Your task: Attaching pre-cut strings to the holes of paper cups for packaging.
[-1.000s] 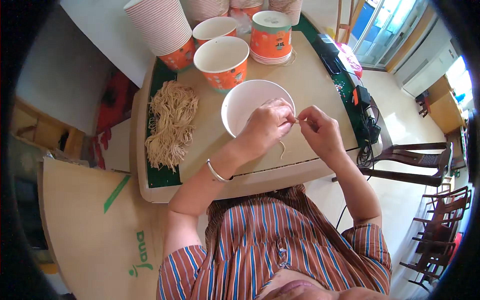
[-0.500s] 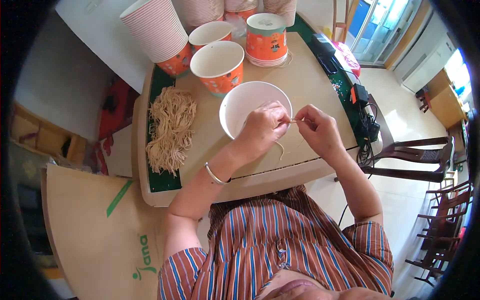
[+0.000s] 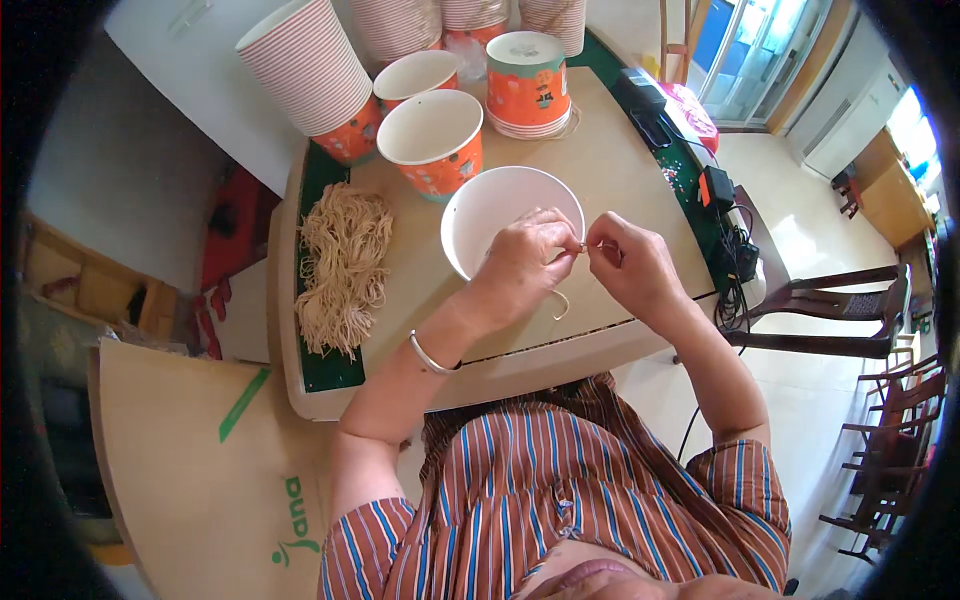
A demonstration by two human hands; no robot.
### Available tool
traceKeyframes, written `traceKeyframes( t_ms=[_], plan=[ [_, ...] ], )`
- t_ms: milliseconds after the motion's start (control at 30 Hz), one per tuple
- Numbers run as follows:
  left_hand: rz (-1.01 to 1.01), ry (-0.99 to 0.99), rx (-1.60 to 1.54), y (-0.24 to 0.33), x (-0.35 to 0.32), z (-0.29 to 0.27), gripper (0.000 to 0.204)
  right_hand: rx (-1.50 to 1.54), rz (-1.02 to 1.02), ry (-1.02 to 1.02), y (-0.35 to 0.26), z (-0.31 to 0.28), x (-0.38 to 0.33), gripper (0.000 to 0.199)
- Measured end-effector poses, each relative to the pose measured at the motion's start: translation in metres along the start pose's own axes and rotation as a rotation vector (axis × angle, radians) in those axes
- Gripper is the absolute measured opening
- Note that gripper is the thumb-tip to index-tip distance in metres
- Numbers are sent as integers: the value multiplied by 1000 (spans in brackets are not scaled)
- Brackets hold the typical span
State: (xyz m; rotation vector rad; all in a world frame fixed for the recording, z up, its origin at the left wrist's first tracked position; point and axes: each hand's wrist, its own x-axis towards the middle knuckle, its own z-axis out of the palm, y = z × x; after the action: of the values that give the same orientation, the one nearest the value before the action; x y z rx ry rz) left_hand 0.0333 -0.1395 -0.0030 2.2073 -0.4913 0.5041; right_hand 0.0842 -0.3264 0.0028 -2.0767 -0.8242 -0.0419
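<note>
One short, pale cord (image 3: 561, 306) is the thing in hand: a curled end shows below the left hand (image 3: 528, 255), at about seven o'clock from the meeting fingertips, though that hand hides the stretch between. Thumb and fingers of the left hand are pinched narrow on the cord; the right hand (image 3: 637, 258), at three o'clock and almost meeting it, is pinched too, with a thin bit of strand at its fingertips.

Just at nine to ten o'clock is a white tub (image 3: 500, 195), its mouth facing up and partly covered by the left hand; whether the cord passes through its rim, I can't tell. Further out, at nine o'clock, a tangled hank of similar cord (image 3: 342, 270) lies along the edge of the table (image 3: 630, 150). Toward ten o'clock stands an open orange tub (image 3: 445, 172), with a tall nested stack (image 3: 310, 70) beyond. At eleven o'clock, an upturned orange tub (image 3: 527, 90). Out at three o'clock, black cables (image 3: 733, 290) hang bunched, and past them stands a dark wooden chair (image 3: 835, 305).
</note>
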Motion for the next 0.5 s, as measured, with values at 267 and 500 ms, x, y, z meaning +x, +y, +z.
traceKeyframes(
  t_ms=[267, 500],
  plan=[
    [18, 14, -1, -1, -1, 1, 7, -3, 55, -41, -5, -3, -3, 22],
    [-34, -9, 24, 4, -2, -3, 7, 190, 171, -66, 3, 1, 1, 15]
  ],
)
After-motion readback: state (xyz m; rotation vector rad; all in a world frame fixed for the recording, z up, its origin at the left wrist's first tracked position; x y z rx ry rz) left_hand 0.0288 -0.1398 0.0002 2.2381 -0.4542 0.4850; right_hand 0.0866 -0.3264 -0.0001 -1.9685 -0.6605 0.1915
